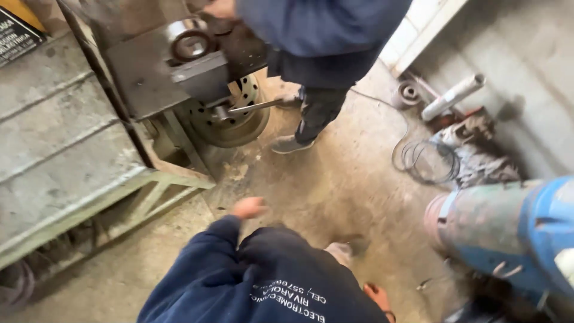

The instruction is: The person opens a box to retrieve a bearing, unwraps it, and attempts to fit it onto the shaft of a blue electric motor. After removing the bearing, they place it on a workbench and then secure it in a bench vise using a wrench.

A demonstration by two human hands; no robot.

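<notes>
My left hand reaches forward from a navy sleeve, over the concrete floor. It is blurred, I see nothing in it, and I cannot make out its fingers. My right hand hangs low beside my navy sweatshirt, only partly in view and touching nothing I can see. Ahead, another person in a blue jacket and dark trousers stands at a steel machine block with a ring on top.
A grey metal workbench with a green frame fills the left. A round perforated disc and a lever sit under the machine. A wire coil, a white pipe and scrap lie at right, near a large blue motor housing.
</notes>
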